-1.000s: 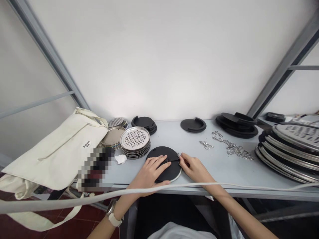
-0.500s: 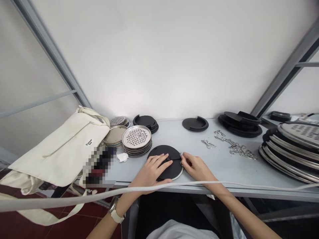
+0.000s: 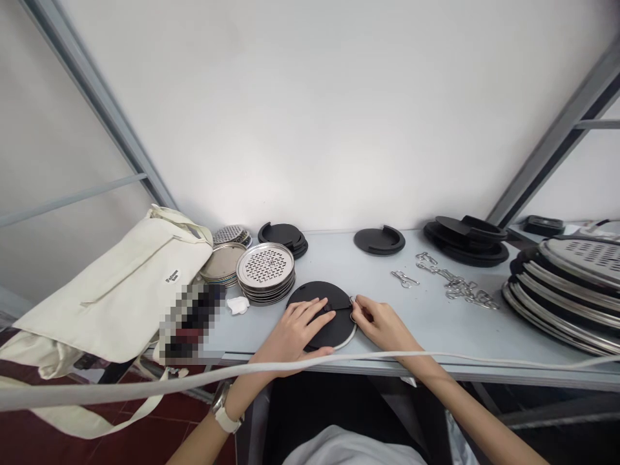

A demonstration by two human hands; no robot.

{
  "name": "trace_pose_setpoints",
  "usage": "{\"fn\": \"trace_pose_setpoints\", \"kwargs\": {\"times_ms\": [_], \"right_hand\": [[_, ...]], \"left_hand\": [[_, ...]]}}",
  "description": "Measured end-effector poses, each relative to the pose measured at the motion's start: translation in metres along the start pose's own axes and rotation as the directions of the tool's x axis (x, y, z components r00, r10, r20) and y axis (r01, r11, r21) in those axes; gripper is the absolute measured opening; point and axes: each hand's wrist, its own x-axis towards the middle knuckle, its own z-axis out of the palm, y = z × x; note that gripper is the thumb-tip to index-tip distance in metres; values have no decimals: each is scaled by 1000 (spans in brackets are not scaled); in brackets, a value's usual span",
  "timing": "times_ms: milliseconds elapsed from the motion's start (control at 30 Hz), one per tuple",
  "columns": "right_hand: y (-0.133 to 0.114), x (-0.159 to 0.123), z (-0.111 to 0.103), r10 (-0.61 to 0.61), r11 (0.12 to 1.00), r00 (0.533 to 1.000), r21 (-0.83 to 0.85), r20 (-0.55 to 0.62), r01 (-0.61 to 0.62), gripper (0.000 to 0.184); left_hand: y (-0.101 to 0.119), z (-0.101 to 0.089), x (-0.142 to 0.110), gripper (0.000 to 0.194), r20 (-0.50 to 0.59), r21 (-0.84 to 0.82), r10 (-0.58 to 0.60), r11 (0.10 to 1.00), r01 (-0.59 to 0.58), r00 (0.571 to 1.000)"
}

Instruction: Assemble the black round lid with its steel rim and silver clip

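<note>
Here, left hand [image 3: 293, 330] lies on black disc [image 3: 334, 330] near front edge of worktop [image 3: 450, 332], fingers apart; right hand [image 3: 382, 325] pinches small metal clip [image 3: 352, 300] at disc's right rim; stacked metal plates [image 3: 265, 266] behind, to left

No wording can be read for certain: a small white label [image 3: 173, 276] on the cream bag [image 3: 116, 274], by the surface's [image 3: 334, 265] left edge, bears two short lines of dark lettering, too blurred to make out.
</note>
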Motion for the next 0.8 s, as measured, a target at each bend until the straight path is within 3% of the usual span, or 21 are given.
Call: {"fn": "trace_pose_setpoints", "kwargs": {"times_ms": [800], "right_hand": [[3, 0, 2, 4, 999, 1000, -45, 17, -3, 28]], "left_hand": [[0, 1, 0, 54, -6, 21, -13, 1000, 13, 1000]]}}
